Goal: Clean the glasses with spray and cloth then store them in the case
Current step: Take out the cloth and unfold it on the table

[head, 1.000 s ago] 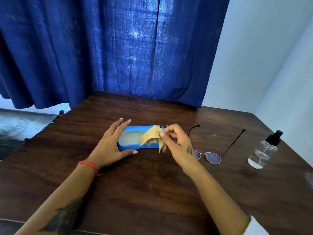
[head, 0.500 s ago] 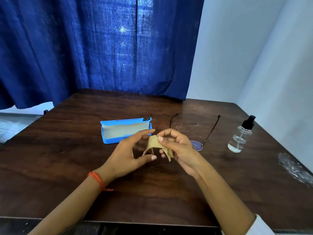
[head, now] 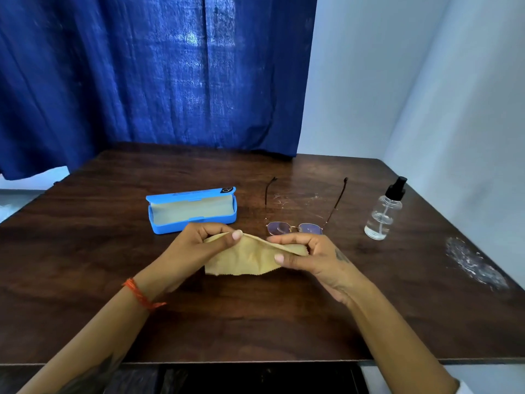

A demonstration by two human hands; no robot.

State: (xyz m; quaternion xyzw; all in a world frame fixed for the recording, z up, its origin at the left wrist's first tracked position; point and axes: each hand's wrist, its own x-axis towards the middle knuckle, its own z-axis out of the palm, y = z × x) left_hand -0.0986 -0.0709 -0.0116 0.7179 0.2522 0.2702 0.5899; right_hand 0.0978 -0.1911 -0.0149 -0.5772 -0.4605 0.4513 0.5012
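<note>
A tan cloth is held spread between the left hand and the right hand above the middle of the tabletop. An open blue case is seen behind the left hand. Glasses are laid open just behind the right hand, and a spray bottle is placed upright toward the right edge.

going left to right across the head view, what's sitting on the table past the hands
blue case, open → glasses, temples unfolded → spray bottle. The cloth held between the left hand and the right hand overlaps these, so it is left out.
</note>
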